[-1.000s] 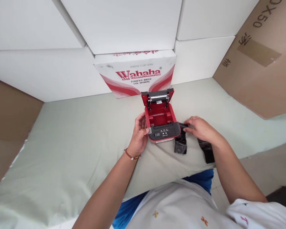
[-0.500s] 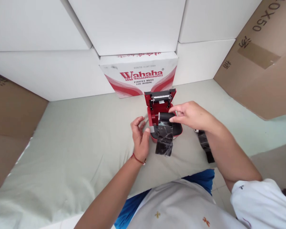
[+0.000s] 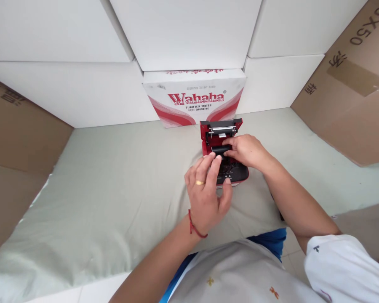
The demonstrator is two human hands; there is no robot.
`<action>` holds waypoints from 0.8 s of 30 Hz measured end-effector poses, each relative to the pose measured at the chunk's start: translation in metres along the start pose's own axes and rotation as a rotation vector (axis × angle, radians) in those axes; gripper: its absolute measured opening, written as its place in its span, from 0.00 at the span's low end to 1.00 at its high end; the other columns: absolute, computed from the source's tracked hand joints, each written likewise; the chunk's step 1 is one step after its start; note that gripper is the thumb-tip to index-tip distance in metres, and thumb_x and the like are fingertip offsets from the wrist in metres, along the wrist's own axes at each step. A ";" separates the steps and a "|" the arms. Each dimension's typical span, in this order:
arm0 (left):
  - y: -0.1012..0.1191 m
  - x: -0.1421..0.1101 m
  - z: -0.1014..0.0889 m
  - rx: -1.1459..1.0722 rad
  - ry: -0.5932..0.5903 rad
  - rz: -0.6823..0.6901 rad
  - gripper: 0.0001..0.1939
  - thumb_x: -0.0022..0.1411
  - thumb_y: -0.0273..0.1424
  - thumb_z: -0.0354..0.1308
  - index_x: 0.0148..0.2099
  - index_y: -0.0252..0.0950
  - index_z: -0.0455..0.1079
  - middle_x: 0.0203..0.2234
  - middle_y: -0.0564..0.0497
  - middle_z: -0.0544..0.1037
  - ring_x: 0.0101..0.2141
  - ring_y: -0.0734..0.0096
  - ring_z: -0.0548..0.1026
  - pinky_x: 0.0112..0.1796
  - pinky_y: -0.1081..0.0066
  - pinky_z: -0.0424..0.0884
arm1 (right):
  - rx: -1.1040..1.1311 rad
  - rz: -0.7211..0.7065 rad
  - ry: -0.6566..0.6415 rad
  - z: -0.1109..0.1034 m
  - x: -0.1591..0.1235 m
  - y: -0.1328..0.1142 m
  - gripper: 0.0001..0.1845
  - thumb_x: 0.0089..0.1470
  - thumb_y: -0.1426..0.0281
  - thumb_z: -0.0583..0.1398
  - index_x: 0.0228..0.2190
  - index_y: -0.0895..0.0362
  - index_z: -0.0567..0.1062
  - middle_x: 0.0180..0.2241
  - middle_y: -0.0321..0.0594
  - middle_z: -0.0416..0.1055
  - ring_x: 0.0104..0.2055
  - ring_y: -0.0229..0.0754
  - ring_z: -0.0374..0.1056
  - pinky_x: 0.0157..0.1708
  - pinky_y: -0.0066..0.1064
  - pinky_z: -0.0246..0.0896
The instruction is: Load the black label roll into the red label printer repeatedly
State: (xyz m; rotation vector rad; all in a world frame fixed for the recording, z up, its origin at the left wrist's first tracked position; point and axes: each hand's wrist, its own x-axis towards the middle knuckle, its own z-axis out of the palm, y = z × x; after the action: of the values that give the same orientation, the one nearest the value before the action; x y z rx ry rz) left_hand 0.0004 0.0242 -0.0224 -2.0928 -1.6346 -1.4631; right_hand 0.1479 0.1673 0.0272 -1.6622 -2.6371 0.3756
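Just right of the frame's centre, a black roll (image 3: 220,150) lies crosswise, left to right, inside an open printer (image 3: 238,171). The right hand (image 3: 246,151) pinches its right end; the left hand (image 3: 208,191), fingers spread, is at its left end, contact unclear.

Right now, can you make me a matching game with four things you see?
Things:
1. Black roll
2. Wahaha box
3. Lid
4. Gold ring

Clues:
A. Raised open
B. On the left hand
C. At the fingertips of the right hand
D. Behind the red machine

Right pairs: 1-C, 2-D, 3-A, 4-B
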 end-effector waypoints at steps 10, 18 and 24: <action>0.027 0.000 -0.002 0.347 -0.295 0.146 0.17 0.71 0.27 0.59 0.59 0.31 0.77 0.52 0.39 0.84 0.50 0.53 0.79 0.47 0.56 0.70 | -0.050 0.016 0.041 0.003 0.001 -0.008 0.20 0.65 0.65 0.63 0.56 0.48 0.83 0.46 0.44 0.85 0.46 0.52 0.79 0.39 0.36 0.65; 0.044 -0.001 -0.015 0.497 -0.624 0.129 0.25 0.70 0.25 0.57 0.67 0.27 0.72 0.25 0.49 0.78 0.27 0.62 0.78 0.24 0.66 0.67 | 0.449 -0.189 0.634 -0.021 -0.020 0.004 0.18 0.71 0.60 0.57 0.47 0.55 0.83 0.41 0.42 0.82 0.38 0.43 0.75 0.42 0.34 0.69; 0.050 -0.005 -0.014 0.463 -0.669 0.117 0.26 0.69 0.26 0.58 0.67 0.24 0.71 0.24 0.47 0.80 0.25 0.61 0.79 0.21 0.67 0.67 | 0.294 -0.311 0.514 -0.016 -0.005 0.018 0.24 0.71 0.60 0.55 0.62 0.56 0.75 0.64 0.52 0.74 0.65 0.54 0.68 0.66 0.50 0.62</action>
State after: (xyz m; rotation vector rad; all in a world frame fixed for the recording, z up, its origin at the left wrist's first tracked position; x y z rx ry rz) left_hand 0.0316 -0.0086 0.0032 -2.4451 -1.7596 -0.2830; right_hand 0.1681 0.1736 0.0392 -1.0626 -2.2655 0.2659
